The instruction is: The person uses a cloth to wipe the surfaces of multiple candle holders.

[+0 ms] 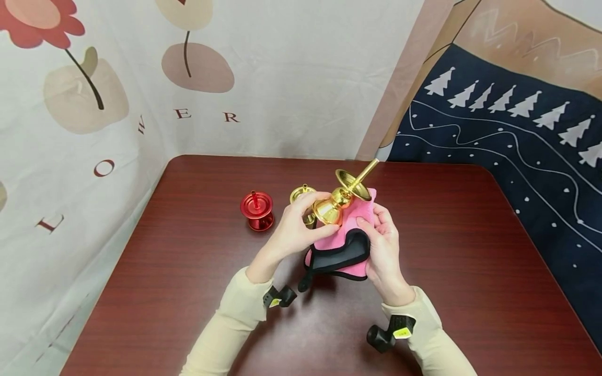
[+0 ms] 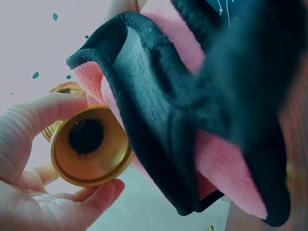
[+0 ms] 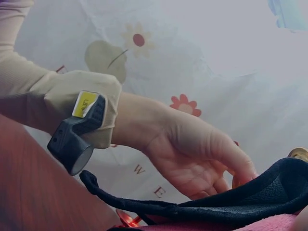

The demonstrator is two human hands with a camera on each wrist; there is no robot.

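A gold candlestick (image 1: 327,210) is held tilted above the table, its spike pointing up to the right. My left hand (image 1: 300,222) grips it by the base, thumb and fingers on opposite sides. The left wrist view looks into the hollow underside of its base (image 2: 103,166). A pink cloth with black trim (image 1: 350,224), folded over, lies against the candlestick's stem and dish from below. My right hand (image 1: 385,250) pinches this cloth at its right edge, thumb on top. In the right wrist view the cloth's black part (image 3: 226,207) spans the bottom.
A small red candle holder (image 1: 257,209) stands on the brown table (image 1: 197,271) left of my hands. Behind my left hand stands a second gold holder (image 1: 302,191), partly hidden. A printed curtain (image 1: 291,62) hangs along the table's back edge.
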